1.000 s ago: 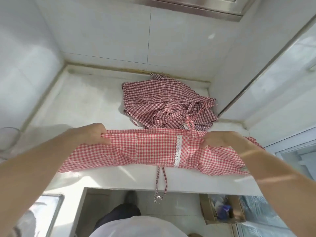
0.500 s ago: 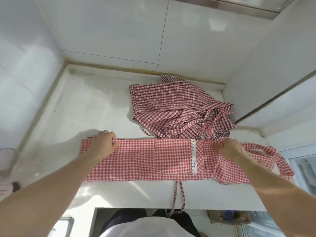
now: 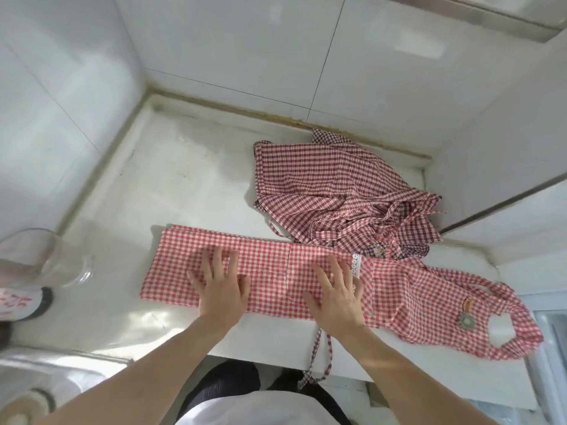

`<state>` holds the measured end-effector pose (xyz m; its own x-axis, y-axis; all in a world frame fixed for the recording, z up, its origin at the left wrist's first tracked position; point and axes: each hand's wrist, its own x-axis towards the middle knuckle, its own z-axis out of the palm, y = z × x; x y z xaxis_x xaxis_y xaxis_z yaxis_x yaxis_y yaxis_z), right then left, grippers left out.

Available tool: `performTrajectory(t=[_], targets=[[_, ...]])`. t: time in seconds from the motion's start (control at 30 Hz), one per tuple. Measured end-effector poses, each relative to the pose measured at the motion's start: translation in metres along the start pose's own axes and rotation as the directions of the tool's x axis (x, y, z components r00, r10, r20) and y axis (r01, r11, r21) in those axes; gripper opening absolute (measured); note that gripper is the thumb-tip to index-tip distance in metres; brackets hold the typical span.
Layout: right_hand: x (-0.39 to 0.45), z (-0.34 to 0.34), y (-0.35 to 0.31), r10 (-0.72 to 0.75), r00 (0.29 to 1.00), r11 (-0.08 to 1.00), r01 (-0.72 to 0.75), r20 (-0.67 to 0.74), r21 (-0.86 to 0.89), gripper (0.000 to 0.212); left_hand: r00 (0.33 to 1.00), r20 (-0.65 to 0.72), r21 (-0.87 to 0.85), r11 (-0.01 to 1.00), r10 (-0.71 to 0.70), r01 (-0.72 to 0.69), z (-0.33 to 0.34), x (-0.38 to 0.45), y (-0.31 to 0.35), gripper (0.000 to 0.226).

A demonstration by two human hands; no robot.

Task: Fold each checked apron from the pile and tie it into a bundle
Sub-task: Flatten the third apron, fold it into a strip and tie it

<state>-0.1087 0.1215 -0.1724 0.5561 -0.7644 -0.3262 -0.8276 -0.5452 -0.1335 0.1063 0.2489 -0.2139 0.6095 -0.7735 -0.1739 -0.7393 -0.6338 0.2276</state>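
A red-and-white checked apron [image 3: 270, 265] lies folded into a long strip across the white counter [image 3: 184, 185]. Its neck loop [image 3: 518, 326] hangs at the right end and a tie strap [image 3: 319, 357] dangles over the front edge. My left hand [image 3: 219, 283] lies flat on the strip's left half, fingers spread. My right hand [image 3: 336, 289] presses flat on the middle, beside the lace trim [image 3: 356, 265]. Behind the strip sits the pile of darker checked aprons [image 3: 340, 197], crumpled, with loose straps.
White tiled walls close in the counter at the back, left and right. A clear glass jug [image 3: 46, 256] and a printed container [image 3: 21, 302] stand at the left edge. A steel sink [image 3: 46, 381] lies at the lower left.
Both hands let go of the strip's top edge and now lie flat on the cloth nearer its middle. The camera tilted, showing more of the right end.
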Motion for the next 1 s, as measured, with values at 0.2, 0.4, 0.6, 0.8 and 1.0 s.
performTrajectory(t=[0.2,0.4,0.6,0.8,1.0], targets=[[-0.008,0.019,-0.003,0.177,0.983,0.984,-0.176,0.05,-0.017,0.078,0.998,0.067,0.169,0.985,0.007,-0.018,0.004,0.003,-0.045,0.075],[-0.012,0.026,-0.012,0.265,0.961,0.964,-0.264,0.084,-0.019,0.081,0.991,0.104,0.139,0.985,0.083,-0.097,-0.007,0.028,-0.076,0.074],[-0.008,0.019,-0.014,0.265,0.955,0.964,-0.266,0.134,-0.01,0.085,0.987,-0.16,-0.17,0.984,0.021,-0.048,-0.03,0.046,-0.079,0.05],[0.003,-0.008,-0.016,0.281,0.939,0.96,-0.277,0.197,-0.05,0.092,0.885,-0.09,-0.323,0.854,-0.456,0.407,-0.066,0.094,-0.092,0.032],[0.007,-0.017,-0.018,0.28,0.936,0.959,-0.285,0.212,-0.007,0.092,0.953,-0.217,-0.514,0.855,-0.211,0.072,-0.078,0.107,-0.094,0.018]])
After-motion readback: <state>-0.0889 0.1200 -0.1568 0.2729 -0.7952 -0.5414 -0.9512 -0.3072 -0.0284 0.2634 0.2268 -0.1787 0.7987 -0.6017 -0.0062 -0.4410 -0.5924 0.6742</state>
